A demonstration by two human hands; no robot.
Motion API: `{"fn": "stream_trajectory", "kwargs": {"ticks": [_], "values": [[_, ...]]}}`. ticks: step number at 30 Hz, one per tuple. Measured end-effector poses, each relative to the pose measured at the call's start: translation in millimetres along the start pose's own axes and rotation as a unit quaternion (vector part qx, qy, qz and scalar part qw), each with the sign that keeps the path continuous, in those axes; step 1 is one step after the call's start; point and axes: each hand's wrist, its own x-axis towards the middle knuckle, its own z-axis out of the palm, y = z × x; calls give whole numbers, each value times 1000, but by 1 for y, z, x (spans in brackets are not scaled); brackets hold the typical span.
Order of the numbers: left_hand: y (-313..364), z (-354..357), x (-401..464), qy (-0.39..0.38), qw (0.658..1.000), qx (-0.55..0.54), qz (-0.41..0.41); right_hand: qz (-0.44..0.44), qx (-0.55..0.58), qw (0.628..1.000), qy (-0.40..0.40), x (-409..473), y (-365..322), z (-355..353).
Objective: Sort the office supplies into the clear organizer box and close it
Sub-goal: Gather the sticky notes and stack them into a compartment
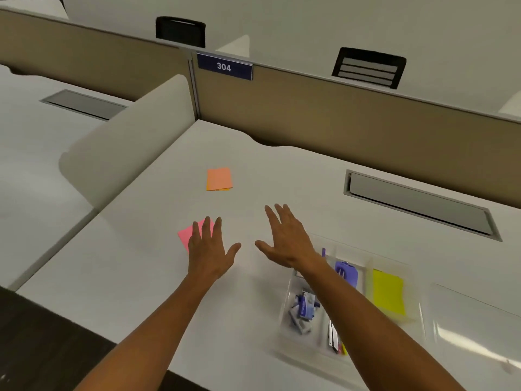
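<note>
Both hands empty, fingers spread: left hand point(210, 252) over pink pad point(186, 234), right hand point(287, 241) reaching toward orange pad point(219, 179); organizer box point(363, 348) open at right; pinch pad edges, lift flat, stack beside yellow pad point(388, 292)

Both arms outstretched — left hand point(210, 249) and right hand point(284, 238) flat, fingers spread.

The clear organizer box point(318, 354) lies open near right holding a yellow pad point(388, 294), while pink point(184, 235) and orange point(219, 179) pads lie farther left.
</note>
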Motion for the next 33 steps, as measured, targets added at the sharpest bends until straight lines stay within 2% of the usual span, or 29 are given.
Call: {"fn": "stream_trajectory", "kwargs": {"ticks": [4, 11, 21, 29, 33], "values": [[-33, 8, 7, -34, 999, 37, -14, -12, -12, 999, -37, 28, -20, 11], [-61, 29, 20, -52, 998, 5, -24, -5, -17, 996, -92, 79, -44, 29], [-69, 54, 30, 23, 998, 57, 4, 2, 14, 993, -114, 168, -58, 30], [-70, 56, 30, 28, 998, 48, 3, -11, -10, 990, -140, 241, -69, 38], [-71, 59, 29, 34, 998, 44, 7, 10, 11, 992, -123, 268, -73, 47]]}}
